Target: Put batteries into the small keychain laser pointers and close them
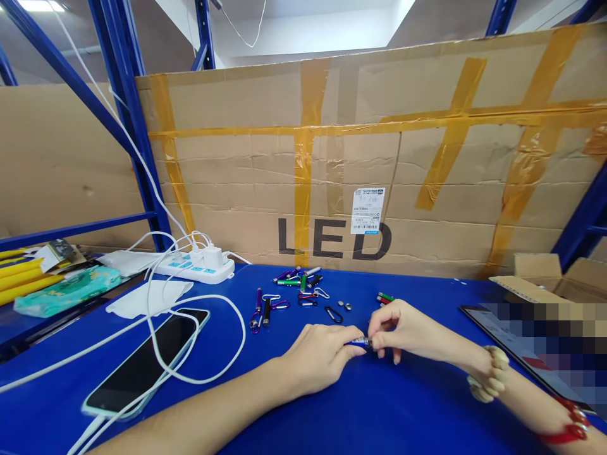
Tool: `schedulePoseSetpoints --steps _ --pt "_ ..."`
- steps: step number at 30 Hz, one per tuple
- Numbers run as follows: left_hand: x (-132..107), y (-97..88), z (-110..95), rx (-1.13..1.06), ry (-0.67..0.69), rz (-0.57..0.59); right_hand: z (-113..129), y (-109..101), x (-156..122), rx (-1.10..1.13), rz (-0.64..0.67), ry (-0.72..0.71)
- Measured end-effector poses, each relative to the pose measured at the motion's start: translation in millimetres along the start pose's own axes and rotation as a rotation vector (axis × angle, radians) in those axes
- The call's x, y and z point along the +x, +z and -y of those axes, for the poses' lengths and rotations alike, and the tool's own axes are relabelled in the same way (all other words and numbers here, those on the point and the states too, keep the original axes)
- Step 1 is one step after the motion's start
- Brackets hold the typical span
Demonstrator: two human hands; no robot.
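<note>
Held piece [359,342]: small, slim, blue, with a shiny silvery part
Pose: roughly level, pointing sideways
Place: over the table [403,411], between the fingertips of both hands [322,359]
Visibility: ends covered by fingers

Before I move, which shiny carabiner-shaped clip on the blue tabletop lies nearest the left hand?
The black oval clip, by itself just beyond the left hand; the other clips lie farther back or off to the left, among small coloured cylinders.

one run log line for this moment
left hand: holds blue tube | right hand: pinches its end | black carabiner: on table
</note>
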State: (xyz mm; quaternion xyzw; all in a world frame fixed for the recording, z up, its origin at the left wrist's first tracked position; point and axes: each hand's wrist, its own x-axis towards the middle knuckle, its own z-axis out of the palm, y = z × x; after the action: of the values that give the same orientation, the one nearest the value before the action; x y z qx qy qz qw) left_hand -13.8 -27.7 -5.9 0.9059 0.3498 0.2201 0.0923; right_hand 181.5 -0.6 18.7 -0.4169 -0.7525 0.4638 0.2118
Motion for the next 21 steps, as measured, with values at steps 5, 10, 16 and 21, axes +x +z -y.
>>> schedulePoseSetpoints --steps 5,10,16,21 --pt "-3.0 -0.9 -1.5 0.064 0.002 0.020 7.5 6.0 -7.8 -0.051 0.071 -0.073" --pt "-4.6 0.1 -1.2 0.139 -0.004 0.015 9.1 9.1 -10.5 -0.100 0.076 -0.130" --pt "-4.7 0.7 -2.8 0.144 -0.053 -0.039 2.9 14.9 -7.9 0.047 0.093 -0.063" --pt "-3.8 0.4 -6.4 0.092 -0.111 -0.078 0.4 15.2 -4.9 0.095 0.078 -0.037"
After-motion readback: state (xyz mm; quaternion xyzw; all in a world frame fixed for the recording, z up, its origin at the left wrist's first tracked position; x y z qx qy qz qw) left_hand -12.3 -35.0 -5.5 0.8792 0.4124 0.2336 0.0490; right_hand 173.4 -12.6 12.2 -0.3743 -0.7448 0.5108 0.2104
